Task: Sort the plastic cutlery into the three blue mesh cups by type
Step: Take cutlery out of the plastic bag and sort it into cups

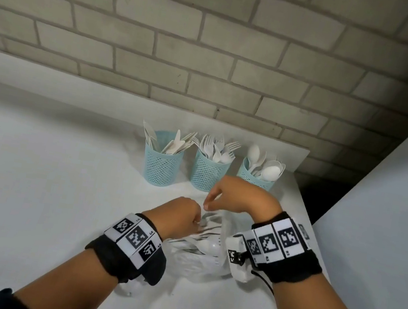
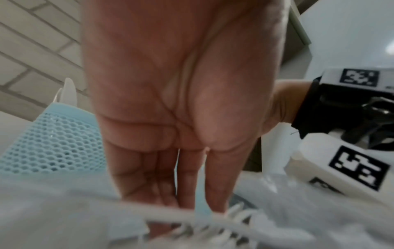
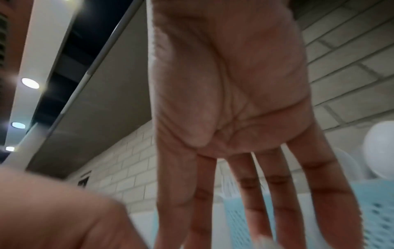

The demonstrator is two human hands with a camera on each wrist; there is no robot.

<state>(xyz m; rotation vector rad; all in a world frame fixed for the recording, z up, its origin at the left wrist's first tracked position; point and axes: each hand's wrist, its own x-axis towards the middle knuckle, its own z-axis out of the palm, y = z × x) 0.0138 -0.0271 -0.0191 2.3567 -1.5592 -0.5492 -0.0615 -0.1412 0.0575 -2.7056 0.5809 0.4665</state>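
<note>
Cutlery (image 1: 203,238): white plastic, jumbled in clear bag (image 1: 201,265).

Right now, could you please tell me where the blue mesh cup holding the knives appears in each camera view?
Head: the knife cup stands leftmost in the row of three, above the picture's centre, near the wall.
Left wrist: at the left edge, with a knife tip showing above its rim.
Right wrist: not visible.
Shared landmark: the brick wall behind the cups appears in all three views.
</note>
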